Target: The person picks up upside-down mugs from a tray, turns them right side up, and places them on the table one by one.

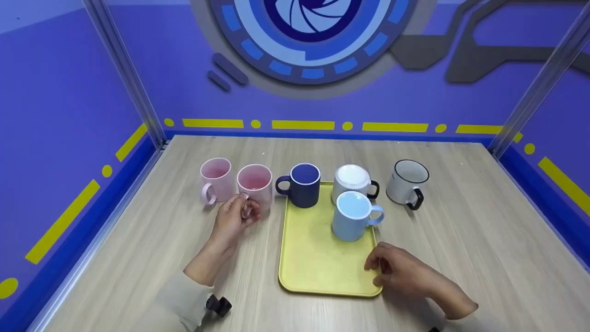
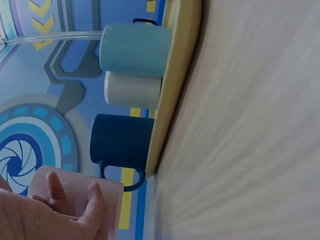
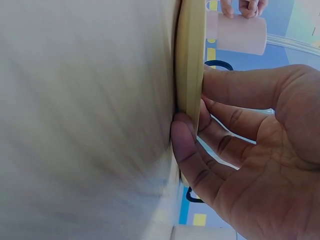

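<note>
Inner pink mug [image 1: 262,194] just left of frame centre, roughly upright, gripped at its lower left by the left hand [image 1: 234,214], the closer one; yellow tray [image 1: 322,265] to its right, lower-right edge pinched by the right hand [image 1: 405,271].

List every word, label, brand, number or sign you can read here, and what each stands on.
Readable text: none in any view.
Wall: only pictorial marks, namely a round shutter-like emblem, yellow bars and yellow chevrons, without letters or numbers.
Tray, pink mugs, dark blue mug, light blue mug, white mug and black-rimmed mug: no legible lettering on the sides that show; any finer print would be too small to read.
</note>
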`<state>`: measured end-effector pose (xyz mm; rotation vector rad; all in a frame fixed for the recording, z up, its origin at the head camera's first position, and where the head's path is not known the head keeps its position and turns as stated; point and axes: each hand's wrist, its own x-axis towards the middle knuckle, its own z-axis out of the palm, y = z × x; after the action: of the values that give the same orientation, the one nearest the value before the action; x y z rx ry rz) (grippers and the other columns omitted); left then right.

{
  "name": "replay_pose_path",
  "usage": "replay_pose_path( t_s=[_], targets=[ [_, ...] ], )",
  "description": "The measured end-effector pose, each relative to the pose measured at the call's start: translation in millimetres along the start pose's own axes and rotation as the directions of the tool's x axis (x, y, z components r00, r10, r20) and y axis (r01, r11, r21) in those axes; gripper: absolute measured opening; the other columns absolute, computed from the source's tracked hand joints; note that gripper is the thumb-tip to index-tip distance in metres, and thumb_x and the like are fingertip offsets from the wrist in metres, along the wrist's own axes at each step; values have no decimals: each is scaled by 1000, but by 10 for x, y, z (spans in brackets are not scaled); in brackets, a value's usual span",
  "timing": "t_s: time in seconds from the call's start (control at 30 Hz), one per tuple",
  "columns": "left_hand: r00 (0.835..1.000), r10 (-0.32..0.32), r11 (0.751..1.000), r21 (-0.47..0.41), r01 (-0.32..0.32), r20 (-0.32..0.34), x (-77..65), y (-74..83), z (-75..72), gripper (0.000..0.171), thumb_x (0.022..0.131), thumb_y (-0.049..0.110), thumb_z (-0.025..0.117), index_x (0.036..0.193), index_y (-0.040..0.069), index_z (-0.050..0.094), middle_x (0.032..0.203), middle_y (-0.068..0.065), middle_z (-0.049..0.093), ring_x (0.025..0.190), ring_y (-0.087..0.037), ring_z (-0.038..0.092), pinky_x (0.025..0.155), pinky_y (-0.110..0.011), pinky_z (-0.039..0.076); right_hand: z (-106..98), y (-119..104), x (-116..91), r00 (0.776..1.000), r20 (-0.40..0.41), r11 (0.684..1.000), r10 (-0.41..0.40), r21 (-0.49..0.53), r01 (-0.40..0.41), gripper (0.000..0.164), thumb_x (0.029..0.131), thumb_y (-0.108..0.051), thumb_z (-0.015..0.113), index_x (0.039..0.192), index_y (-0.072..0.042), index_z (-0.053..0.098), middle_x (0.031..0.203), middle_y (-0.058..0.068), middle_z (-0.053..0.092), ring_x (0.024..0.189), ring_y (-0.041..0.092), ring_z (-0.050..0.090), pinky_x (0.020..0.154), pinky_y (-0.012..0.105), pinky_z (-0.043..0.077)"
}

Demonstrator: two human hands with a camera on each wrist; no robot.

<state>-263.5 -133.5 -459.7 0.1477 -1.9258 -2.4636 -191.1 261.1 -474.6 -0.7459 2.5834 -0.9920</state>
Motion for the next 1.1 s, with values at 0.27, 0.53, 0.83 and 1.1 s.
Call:
replay_pose_path(
  t_s=[0.27, 0.53, 0.83, 1.1],
  targets=[
    [997, -48, 999, -12, 47, -53, 185, -91, -56, 35, 111, 20, 41, 82, 3, 49, 86, -5, 64, 88, -19, 64, 84, -36, 60, -4, 2, -12, 1000, -9, 1000, -11, -1, 11, 25, 80, -2, 78, 101, -12, 68, 94, 3, 58, 82, 6, 52, 70, 22, 45],
    [993, -84, 995, -51, 80, -89, 339, -152, -94, 31, 111, 21, 41, 86, 6, 52, 85, -3, 64, 87, -19, 64, 86, -36, 60, -2, -2, -2, 1000, -9, 1000, -4, -12, 3, 24, 80, -3, 79, 100, -12, 68, 95, 2, 58, 84, 7, 53, 70, 22, 44],
    [986, -127, 991, -47, 123, -106, 445, -185, -113, 27, 111, 22, 39, 96, 6, 56, 87, -2, 63, 89, -18, 64, 89, -38, 59, -4, -4, -4, 1000, -7, 1000, -1, -12, 1, 25, 81, -3, 79, 101, -13, 68, 95, 2, 58, 84, 7, 53, 71, 22, 44],
    [987, -135, 989, -74, 128, -92, 531, -219, -150, 28, 111, 21, 38, 92, 6, 51, 87, -3, 64, 90, -21, 63, 88, -39, 59, -19, 2, 6, 1000, 10, 1000, 9, 15, -9, 24, 82, -4, 81, 101, -11, 68, 96, 3, 58, 84, 7, 53, 70, 22, 45]
  ],
)
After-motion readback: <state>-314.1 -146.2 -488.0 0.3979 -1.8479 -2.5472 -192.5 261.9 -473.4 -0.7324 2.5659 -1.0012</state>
